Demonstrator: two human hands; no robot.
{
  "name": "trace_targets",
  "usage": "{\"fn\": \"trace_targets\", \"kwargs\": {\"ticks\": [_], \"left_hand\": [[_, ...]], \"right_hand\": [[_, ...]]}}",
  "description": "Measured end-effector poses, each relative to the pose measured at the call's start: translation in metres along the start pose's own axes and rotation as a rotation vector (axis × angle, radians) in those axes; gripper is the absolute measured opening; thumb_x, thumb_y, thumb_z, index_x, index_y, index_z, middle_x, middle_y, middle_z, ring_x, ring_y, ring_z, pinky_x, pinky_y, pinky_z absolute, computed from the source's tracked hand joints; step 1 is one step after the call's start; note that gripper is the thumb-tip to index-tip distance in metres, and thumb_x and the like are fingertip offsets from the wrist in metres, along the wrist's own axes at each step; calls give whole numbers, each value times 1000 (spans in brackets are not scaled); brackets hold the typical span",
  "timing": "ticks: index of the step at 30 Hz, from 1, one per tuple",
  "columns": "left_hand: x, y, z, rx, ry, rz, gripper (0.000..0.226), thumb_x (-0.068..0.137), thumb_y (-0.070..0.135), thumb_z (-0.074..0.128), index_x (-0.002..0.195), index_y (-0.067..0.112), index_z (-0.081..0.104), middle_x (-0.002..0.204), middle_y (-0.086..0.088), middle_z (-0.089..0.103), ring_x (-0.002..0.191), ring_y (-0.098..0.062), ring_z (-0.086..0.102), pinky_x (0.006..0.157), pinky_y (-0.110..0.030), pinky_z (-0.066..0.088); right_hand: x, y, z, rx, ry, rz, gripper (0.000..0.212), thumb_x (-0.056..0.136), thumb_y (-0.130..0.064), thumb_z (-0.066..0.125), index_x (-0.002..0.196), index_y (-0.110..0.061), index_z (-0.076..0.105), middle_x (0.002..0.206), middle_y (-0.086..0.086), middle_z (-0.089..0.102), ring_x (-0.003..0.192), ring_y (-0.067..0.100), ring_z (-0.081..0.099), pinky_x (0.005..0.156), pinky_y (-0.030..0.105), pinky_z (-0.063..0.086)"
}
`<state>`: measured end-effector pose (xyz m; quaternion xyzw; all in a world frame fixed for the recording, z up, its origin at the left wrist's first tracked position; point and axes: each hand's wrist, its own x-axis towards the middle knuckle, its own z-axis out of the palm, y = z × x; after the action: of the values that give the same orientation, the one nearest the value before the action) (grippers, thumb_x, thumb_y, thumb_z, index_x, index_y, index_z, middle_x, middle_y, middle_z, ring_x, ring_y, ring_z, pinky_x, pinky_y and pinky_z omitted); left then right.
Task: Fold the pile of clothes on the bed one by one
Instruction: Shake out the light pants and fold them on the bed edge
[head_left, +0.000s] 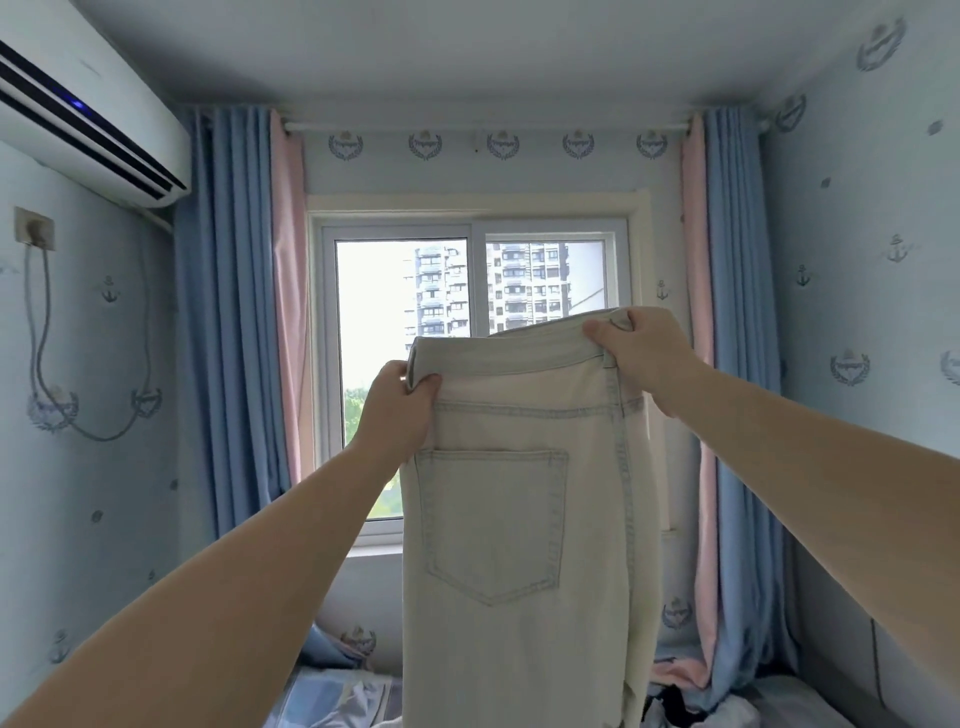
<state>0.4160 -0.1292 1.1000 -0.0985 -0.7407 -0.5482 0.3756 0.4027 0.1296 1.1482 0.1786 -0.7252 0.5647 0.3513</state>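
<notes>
- Left hand (397, 402) and right hand (641, 345) each pinch the waistband of the jeans (519, 519), held up, seemingly doubled lengthwise;
- more clothes (670, 701) on the bed (332, 696) look unfolded.

Arms outstretched, left hand (397, 410) and right hand (644, 348) grip jeans (511, 639).

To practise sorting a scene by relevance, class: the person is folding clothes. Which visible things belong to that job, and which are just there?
Job: pale jeans, held up by the waistband; left hand and right hand, each with a grip on it; crumpled clothes on the bed.

Just there: air conditioner; curtains; window; wall socket with cable.
</notes>
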Motion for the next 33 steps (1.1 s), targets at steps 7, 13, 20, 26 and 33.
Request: {"fn": "trace_targets", "kwargs": {"ticks": [7, 13, 20, 26, 33], "left_hand": [[-88, 75, 3, -25, 55, 36, 30, 100, 40, 58, 107, 11, 61, 91, -1, 65, 78, -16, 62, 75, -35, 53], [-152, 134, 11, -58, 109, 27, 51, 99, 49, 55, 103, -2, 58, 84, -5, 54, 73, -19, 51, 69, -35, 45], [-181, 176, 10, -69, 67, 31, 34, 101, 39, 53, 96, 6, 58, 86, -5, 57, 77, -22, 55, 70, -39, 48], [-183, 157, 12, -99, 38, -8, 37, 101, 39, 54, 103, 2, 60, 89, -8, 59, 80, -22, 58, 76, -42, 52], [-157, 69, 23, -128, -10, -88, 37, 100, 37, 56, 98, 0, 59, 86, -7, 58, 77, -22, 57, 72, -38, 49]], "right_hand": [[-60, -54, -87, -9, 8, -65, 49, 91, -31, 70, 101, 16, 58, 82, 11, 57, 73, 21, 53, 68, 31, 44], [-103, -92, -147, -23, 31, -76, 44, 91, -33, 70, 90, 10, 58, 80, 13, 58, 69, 23, 56, 62, 37, 47], [-125, -124, -181, -42, 69, -123, 42, 95, -29, 67, 98, 12, 63, 81, 12, 60, 72, 19, 54, 65, 29, 42], [-129, -118, -173, -65, 59, -101, 39, 96, -27, 65, 95, 11, 62, 80, 9, 57, 71, 17, 52, 60, 28, 39], [-112, -52, -120, -35, 0, 33, 40, 95, -25, 65, 98, 15, 58, 78, 15, 56, 72, 21, 54, 65, 29, 44]]}}
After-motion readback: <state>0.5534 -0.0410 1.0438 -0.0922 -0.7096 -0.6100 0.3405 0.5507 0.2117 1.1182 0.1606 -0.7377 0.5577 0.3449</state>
